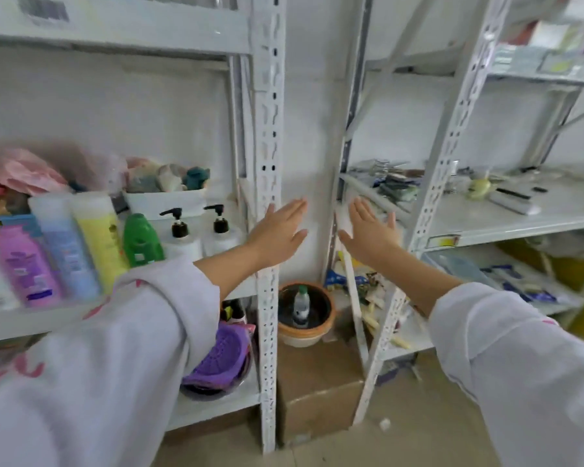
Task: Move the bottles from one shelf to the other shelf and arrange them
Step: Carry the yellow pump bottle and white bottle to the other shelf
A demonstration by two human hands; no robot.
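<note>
On the left shelf (21,323) stand several bottles in a row: a pink bottle (26,266), a blue tube (64,244), a yellow tube (98,235), a green bottle (141,239) and two white pump bottles (182,242) (221,235). The right shelf (520,227) holds small clutter. My left hand (279,232) and my right hand (371,230) reach forward into the gap between the two racks. Both have straight fingers and hold nothing. My left hand hovers in front of the left rack's upright post, just right of the pump bottles.
A white bin (166,202) of soft items sits behind the bottles. Between the racks, a cardboard box (317,385) carries a stacked bowl (305,326) with a small bottle (300,306) in it. A purple basket (221,357) lies on the lower left shelf.
</note>
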